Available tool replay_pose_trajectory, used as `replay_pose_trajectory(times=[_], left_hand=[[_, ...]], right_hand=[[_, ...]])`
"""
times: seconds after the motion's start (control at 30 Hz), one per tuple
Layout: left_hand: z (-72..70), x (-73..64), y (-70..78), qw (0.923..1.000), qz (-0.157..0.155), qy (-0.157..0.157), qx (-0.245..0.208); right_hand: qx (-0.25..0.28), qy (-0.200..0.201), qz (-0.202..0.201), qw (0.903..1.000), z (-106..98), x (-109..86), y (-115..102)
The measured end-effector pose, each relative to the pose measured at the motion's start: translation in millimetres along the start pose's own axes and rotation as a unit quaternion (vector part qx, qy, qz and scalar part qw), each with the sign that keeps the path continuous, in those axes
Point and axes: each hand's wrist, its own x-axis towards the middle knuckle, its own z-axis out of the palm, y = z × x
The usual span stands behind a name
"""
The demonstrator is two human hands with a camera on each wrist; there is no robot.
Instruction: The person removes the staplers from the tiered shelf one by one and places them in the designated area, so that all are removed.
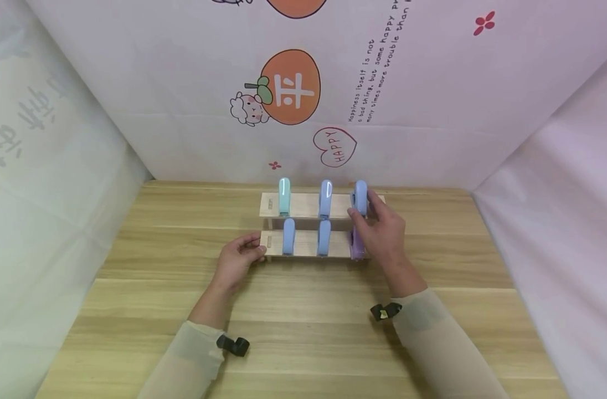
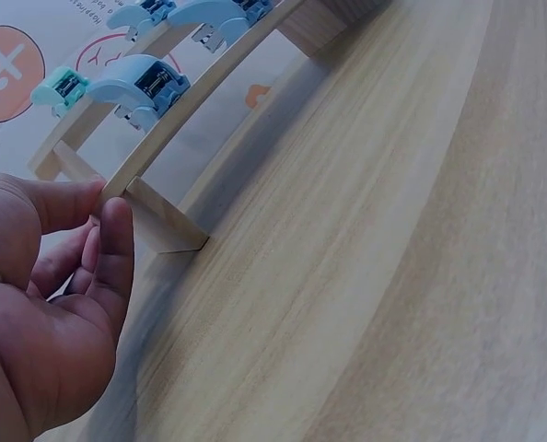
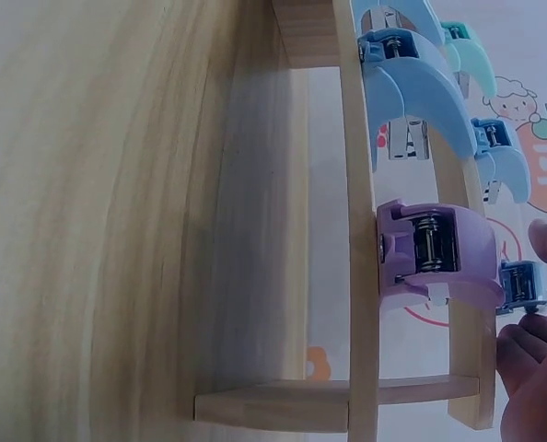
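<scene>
A two-tier wooden rack (image 1: 305,244) stands on the table, with large plastic spring clips along both boards. My left hand (image 1: 235,261) pinches the left end of the lower board between thumb and fingers. At the right end of the upper board, my right hand (image 1: 385,235) holds a blue spring clip (image 1: 360,197), its thumb on one side and fingers on the other. Below that clip a purple spring clip (image 3: 439,253) sits on the lower board, partly hidden by the right hand in the head view. A mint clip (image 1: 284,197) and another blue clip (image 1: 325,198) stand further left on the upper board.
Two more blue clips (image 1: 288,236) are on the lower board. Behind the rack, a white printed cloth (image 1: 408,149) hangs at the table's back edge. White cloth also borders the left and right sides. Wood-grain tabletop (image 1: 303,332) extends in front of the rack.
</scene>
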Motion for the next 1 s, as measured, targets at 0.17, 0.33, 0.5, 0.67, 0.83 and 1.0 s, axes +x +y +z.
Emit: replay_pose_trajectory(times=[0.17,0.33,0.5,0.67,0.83,1.0], left_hand=[[0.6,-0.4,-0.9,1.0000,0.000,0.002,0.001],[0.2,-0.8,-1.0,1.0000,0.003,0.000,-0.001],[-0.2,-0.4,-0.2,1.0000,0.004,0.001,0.000],[0.0,-0.9,-0.2,1.0000,0.004,0.001,0.003],[0.6,-1.0,-0.6,1.0000,0.004,0.004,-0.002],[1.1,-1.3,-0.6,1.0000,0.006,0.005,-0.004]], right_hand=[[0.003,0.011,-0.015,0.9998,1.8,1.2,-0.1],[0.007,0.024,-0.030,0.9993,3.1,3.6,1.0],[0.013,0.037,-0.036,0.9986,4.0,7.1,1.7],[0.010,0.032,-0.020,0.9992,3.7,8.4,2.2],[0.014,0.036,-0.021,0.9990,4.2,8.7,3.8],[0.018,0.048,-0.030,0.9983,4.1,8.4,4.1]])
